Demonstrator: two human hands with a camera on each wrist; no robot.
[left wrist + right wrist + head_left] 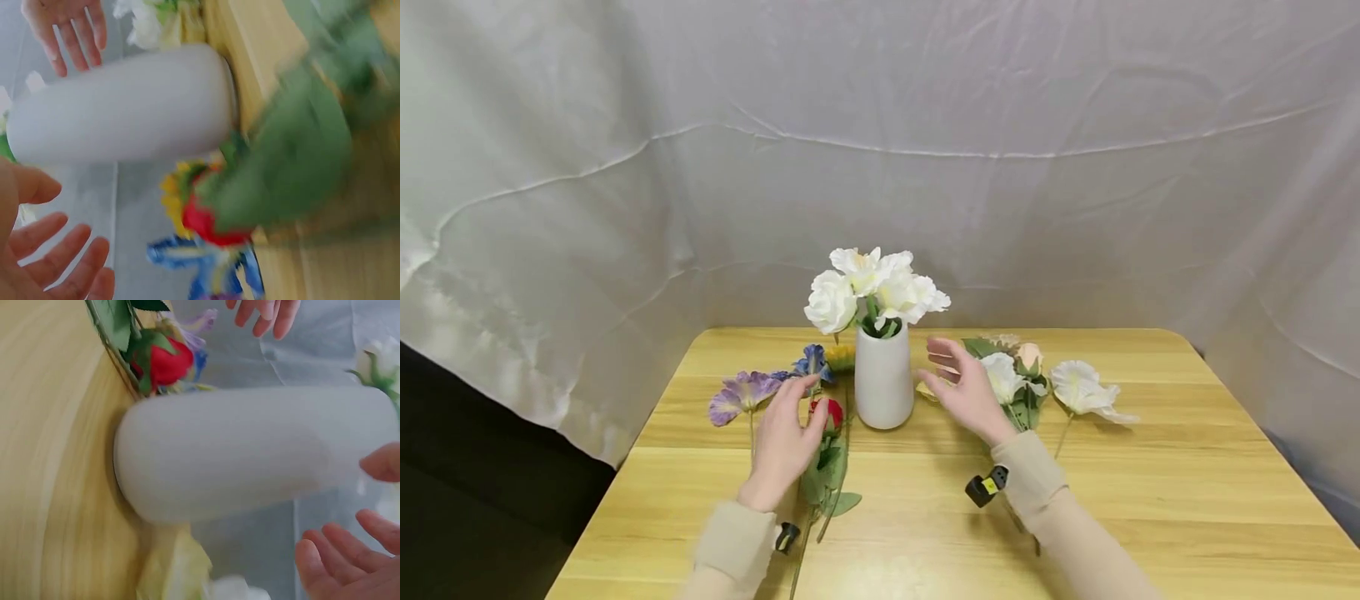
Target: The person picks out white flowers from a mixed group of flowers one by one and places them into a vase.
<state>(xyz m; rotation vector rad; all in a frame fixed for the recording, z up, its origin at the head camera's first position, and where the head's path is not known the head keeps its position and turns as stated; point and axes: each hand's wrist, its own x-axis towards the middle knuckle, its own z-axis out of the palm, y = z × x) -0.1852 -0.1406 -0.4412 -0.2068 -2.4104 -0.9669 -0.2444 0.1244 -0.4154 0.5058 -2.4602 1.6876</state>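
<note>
Vase (883, 383) stands between left hand (784, 435) and right hand (966, 390), seemingly untouched.

Wooden table (917, 517) under white vase (883, 383), loose flowers (1081, 388)

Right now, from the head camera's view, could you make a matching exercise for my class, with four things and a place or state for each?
1. Vase
2. Red rose
3. Purple flower
4. Peach rose

A. Lying right of the vase
B. Upright, holding white flowers
C. Farthest left of the flowers
D. Between the left hand and the vase

Pairs: 1-B, 2-D, 3-C, 4-A
</note>
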